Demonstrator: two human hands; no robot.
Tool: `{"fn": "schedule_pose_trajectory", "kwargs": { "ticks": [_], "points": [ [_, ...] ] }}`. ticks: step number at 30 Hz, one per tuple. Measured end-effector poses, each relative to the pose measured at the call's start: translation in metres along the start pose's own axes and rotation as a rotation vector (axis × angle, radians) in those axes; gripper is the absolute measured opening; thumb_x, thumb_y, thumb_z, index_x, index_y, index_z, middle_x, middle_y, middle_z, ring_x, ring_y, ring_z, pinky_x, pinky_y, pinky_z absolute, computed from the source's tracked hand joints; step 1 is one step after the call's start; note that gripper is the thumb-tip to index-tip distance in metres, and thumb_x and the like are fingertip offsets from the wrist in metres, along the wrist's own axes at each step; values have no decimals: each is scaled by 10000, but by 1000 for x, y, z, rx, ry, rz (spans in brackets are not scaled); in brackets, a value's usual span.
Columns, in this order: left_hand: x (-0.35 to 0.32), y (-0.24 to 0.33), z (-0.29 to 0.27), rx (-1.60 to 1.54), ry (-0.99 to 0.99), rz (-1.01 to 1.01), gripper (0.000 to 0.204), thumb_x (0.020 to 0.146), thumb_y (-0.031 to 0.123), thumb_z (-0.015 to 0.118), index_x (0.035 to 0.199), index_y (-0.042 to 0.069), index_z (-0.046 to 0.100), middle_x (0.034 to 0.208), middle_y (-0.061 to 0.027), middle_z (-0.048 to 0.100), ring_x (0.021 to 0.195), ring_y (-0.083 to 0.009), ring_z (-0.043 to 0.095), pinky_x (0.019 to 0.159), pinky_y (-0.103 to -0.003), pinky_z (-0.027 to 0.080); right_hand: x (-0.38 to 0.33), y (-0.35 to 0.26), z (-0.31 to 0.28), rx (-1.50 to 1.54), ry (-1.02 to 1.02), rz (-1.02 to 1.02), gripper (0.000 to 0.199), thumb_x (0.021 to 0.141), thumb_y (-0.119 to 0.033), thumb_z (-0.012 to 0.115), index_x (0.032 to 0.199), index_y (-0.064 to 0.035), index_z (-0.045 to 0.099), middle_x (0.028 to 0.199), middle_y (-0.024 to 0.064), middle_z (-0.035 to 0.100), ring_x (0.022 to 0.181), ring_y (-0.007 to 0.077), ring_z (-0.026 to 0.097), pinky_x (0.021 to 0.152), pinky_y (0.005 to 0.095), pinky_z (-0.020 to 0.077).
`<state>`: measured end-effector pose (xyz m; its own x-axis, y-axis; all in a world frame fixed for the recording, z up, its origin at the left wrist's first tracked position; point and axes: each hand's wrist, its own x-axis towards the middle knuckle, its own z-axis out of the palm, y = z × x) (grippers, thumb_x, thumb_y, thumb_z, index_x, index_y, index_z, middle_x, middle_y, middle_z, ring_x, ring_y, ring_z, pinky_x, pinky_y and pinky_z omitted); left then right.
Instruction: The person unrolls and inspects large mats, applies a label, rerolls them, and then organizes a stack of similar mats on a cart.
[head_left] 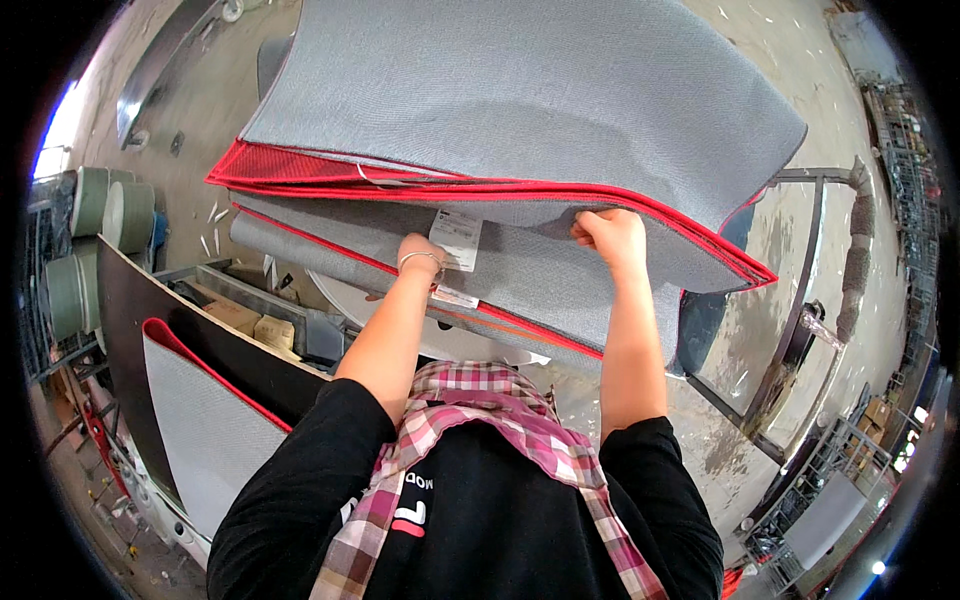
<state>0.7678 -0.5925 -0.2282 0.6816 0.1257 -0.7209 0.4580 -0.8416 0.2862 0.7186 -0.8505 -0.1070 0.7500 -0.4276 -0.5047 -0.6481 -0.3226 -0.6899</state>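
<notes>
In front of me lies a stack of grey mats (520,90) with red bound edges, folded over so that several red edges run together across the middle. Under the raised layers, a lower grey mat (560,275) shows, also edged in red. My left hand (423,253), with a bracelet at the wrist, is closed at a white printed label (456,240) on the grey surface; its fingertips are partly hidden. My right hand (612,235) is curled, thumb and finger together, against the underside of the upper layers; whether anything is in it is hidden.
To the left stand large pale green rolls (128,215) and a dark curved board (200,320), with another red-edged grey mat (205,430) against it. Cardboard boxes (275,332) sit in a frame nearby. A metal frame (800,330) with a wrapped bar stands right.
</notes>
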Motion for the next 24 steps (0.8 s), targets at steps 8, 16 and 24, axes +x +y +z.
{"fn": "schedule_pose_trajectory", "kwargs": {
  "ticks": [8,16,24],
  "points": [
    [-10,-40,-61,-1700,-157,-171,178,721,9,443,893,-34,462,905,-158,522,842,-289,528,757,-419,467,-11,20,10,-165,1,-18,268,633,-279,550,637,-24,631,574,112,578,571,193,571,568,284,438],
    [-25,-6,-95,-1885,-413,12,526,760,371,487,1156,36,398,1196,-146,419,1085,-334,404,918,-505,305,-55,78,56,-115,113,-177,302,678,-296,542,854,-58,601,788,183,579,775,324,567,670,386,443],
    [54,-54,-55,-1677,-380,-182,440,767,227,492,1151,31,407,1188,-162,433,1060,-343,430,904,-492,328,-138,200,71,1532,336,345,352,799,-307,530,1063,-88,447,1013,51,534,892,216,524,803,397,401]
  ]
}}
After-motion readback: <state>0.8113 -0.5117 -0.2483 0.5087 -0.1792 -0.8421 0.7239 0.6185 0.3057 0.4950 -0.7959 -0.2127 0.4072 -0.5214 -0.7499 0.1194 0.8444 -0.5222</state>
